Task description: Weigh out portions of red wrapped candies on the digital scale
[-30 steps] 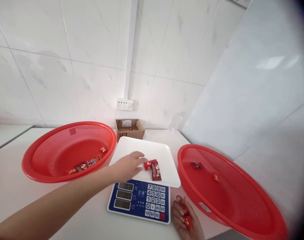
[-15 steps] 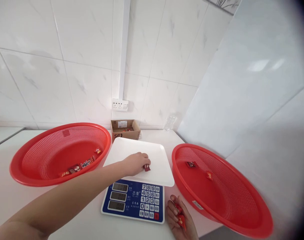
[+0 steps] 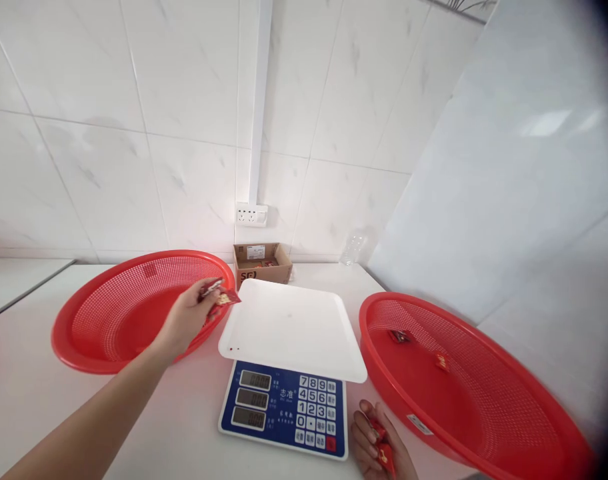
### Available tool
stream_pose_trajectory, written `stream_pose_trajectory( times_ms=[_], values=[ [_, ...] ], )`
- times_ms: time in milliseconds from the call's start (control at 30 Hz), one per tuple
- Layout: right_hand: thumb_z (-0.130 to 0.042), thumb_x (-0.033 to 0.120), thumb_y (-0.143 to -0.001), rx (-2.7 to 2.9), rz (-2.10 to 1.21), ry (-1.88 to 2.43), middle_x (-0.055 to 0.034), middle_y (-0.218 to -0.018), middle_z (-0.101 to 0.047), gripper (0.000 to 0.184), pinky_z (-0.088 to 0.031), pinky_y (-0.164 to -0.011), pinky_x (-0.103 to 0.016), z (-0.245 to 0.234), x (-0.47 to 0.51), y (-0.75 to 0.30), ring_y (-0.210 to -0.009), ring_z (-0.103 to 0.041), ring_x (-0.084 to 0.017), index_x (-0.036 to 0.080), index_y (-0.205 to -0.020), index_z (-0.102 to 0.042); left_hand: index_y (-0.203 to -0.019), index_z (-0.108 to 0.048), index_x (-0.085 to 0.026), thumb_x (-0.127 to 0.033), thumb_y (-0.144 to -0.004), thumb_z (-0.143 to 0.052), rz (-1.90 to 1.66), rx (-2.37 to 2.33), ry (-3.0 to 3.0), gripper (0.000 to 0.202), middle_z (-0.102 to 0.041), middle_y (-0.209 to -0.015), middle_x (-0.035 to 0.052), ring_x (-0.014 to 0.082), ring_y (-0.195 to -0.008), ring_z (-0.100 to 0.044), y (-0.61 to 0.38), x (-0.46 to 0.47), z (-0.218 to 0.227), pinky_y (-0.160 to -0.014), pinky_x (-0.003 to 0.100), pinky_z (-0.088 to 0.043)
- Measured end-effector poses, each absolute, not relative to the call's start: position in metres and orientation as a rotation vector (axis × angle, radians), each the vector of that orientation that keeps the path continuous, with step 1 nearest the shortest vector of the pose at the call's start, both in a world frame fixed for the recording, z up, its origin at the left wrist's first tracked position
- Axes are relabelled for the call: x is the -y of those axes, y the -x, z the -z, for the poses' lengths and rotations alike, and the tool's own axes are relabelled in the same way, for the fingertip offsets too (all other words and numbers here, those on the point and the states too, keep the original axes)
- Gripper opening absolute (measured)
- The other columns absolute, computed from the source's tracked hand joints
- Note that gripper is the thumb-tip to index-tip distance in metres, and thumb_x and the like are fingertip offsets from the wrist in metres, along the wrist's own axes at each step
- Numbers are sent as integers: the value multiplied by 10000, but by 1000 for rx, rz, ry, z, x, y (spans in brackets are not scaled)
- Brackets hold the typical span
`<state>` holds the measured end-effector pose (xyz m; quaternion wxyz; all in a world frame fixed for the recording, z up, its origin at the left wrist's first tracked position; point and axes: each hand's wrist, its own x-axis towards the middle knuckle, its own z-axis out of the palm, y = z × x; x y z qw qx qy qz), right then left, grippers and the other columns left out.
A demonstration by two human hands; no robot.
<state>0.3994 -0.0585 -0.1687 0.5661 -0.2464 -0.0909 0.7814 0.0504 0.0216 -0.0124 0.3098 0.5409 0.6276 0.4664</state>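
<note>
My left hand (image 3: 187, 317) is closed on small wrapped snack packets (image 3: 227, 298), dark red with pale print, over the right rim of the left red basket (image 3: 74, 347). Beside it is the scale's white weighing tray (image 3: 289, 323), bare apart from tiny dark specks at its near left corner. Below the tray is the blue scale panel (image 3: 284, 410), its displays showing zeros. My right hand (image 3: 369, 453) rests low, right of the panel, its fingers curled around red snack packets (image 3: 385, 457). My left hand and arm hide part of the left basket's inside.
The right red basket (image 3: 414, 413) holds a dark packet (image 3: 399, 337) and a red packet (image 3: 441, 361). An open cardboard box (image 3: 264, 275) with packets inside stands behind the tray. A clear plastic container (image 3: 353, 249) stands against the wall, right of the socket (image 3: 251, 215).
My left hand has lifted a packet off the weighing tray and moved left to the left basket's rim. The top display now reads zero. My right hand keeps its hold; the view has shifted slightly.
</note>
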Motion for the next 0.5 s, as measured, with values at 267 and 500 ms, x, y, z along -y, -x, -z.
stream_pose_trajectory(
  times_ms=[267,500],
  values=[
    [-770,304,-705,241,-1820,588,99,-536,-365,210,-203,-332,-91,169,58,-399,-391,-286,15,158,-780,-638,-1001,-603,-241,-547,-791,-486,-1046,-1964,-1505,390,-682,-938,73,275,-858,-651,4,-3,19,-622,319,-508],
    [-734,298,-747,253,-1806,560,87,-550,-394,178,-237,-344,-89,169,59,-399,-403,-313,7,152,-794,-642,-745,-536,-233,-574,-831,-369,-921,-2060,-1544,389,-623,-586,50,243,-510,-619,1,-5,22,-445,307,-424]
  ],
)
